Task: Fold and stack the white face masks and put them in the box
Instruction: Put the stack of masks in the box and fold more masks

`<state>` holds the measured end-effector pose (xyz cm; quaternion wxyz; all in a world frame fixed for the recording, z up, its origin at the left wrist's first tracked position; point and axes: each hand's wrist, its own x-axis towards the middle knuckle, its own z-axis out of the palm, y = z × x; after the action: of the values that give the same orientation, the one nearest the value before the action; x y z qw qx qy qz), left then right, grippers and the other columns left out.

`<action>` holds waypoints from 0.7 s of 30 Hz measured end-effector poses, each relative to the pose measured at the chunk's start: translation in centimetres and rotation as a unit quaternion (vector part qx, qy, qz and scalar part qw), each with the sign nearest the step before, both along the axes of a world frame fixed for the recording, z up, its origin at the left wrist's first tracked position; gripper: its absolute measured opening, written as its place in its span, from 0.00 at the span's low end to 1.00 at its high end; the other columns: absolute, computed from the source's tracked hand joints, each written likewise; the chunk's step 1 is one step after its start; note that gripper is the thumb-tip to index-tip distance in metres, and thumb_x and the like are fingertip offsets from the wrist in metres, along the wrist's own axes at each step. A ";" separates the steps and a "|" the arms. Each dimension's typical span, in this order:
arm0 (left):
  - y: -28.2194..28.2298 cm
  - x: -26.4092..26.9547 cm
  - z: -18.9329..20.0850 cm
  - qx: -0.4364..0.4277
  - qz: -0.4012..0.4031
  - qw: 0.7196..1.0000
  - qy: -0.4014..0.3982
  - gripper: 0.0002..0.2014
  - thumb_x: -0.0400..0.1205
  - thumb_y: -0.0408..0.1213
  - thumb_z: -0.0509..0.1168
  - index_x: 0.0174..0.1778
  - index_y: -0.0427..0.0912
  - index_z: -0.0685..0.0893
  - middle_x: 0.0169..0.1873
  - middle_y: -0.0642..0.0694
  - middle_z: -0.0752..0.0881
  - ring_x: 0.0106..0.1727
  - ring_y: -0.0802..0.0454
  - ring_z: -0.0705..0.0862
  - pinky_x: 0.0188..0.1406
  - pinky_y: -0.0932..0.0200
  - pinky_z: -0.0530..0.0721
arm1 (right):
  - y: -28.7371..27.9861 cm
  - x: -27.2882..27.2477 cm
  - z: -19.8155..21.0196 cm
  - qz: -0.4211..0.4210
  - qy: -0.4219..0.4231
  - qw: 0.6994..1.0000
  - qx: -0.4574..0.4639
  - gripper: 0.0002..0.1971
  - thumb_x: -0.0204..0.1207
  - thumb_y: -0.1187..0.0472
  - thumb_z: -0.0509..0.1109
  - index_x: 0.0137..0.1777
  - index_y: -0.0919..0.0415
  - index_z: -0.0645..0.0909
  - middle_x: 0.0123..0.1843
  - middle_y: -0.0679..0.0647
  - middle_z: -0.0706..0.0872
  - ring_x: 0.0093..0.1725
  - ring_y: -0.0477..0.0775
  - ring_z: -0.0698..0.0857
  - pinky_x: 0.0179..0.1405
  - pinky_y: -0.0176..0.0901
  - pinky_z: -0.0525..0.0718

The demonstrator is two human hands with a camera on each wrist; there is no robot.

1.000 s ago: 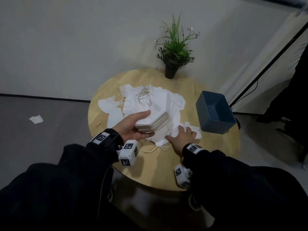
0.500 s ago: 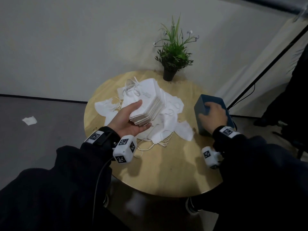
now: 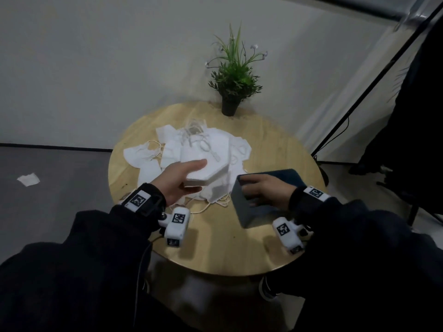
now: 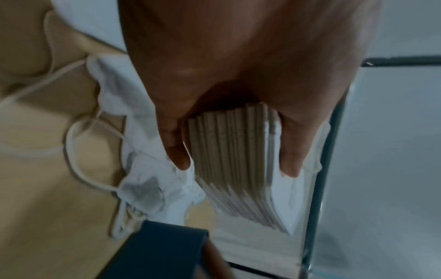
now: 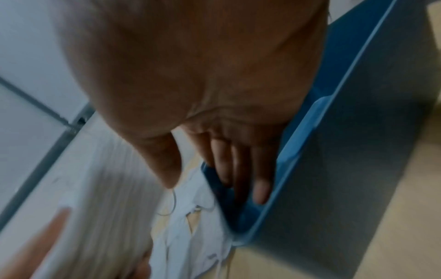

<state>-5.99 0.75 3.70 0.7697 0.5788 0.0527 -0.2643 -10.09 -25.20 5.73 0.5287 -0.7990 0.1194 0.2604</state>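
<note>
Stack [image 3: 207,167] of folded masks clamped in left hand [image 3: 178,180] above desk [image 3: 215,248]; right hand [image 3: 263,190] grips box [image 3: 242,209] rim (tilted). Lower stack flat, straps tucked, box steadied.

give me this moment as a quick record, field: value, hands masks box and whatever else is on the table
left hand: grips stack of folded masks, thumb on top, held above the table
right hand: grips blue box at its near wall, fingers inside
blue box: tilted, looks empty where visible
loose masks: unfolded pile on round wooden table, ear loops trailing
potted plant: far edge of table, upright
floor: scrap of white paper
</note>
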 end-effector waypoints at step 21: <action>-8.8 -0.6 1.9 0.498 -0.338 0.631 -0.490 0.65 0.67 0.69 0.79 0.92 0.46 0.50 0.88 0.42 0.57 0.87 0.41 0.58 0.87 0.43 0.58 | -7.4 -4.0 -4.0 -0.345 0.062 0.928 0.128 0.33 0.87 0.35 0.59 0.63 0.67 0.84 0.55 0.72 0.89 0.55 0.73 0.87 0.59 0.58 0.85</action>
<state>-6.57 -8.08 5.59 0.1339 0.8955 -0.4082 -0.1166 -14.13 -32.57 1.77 0.6753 -0.6162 0.3859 0.1237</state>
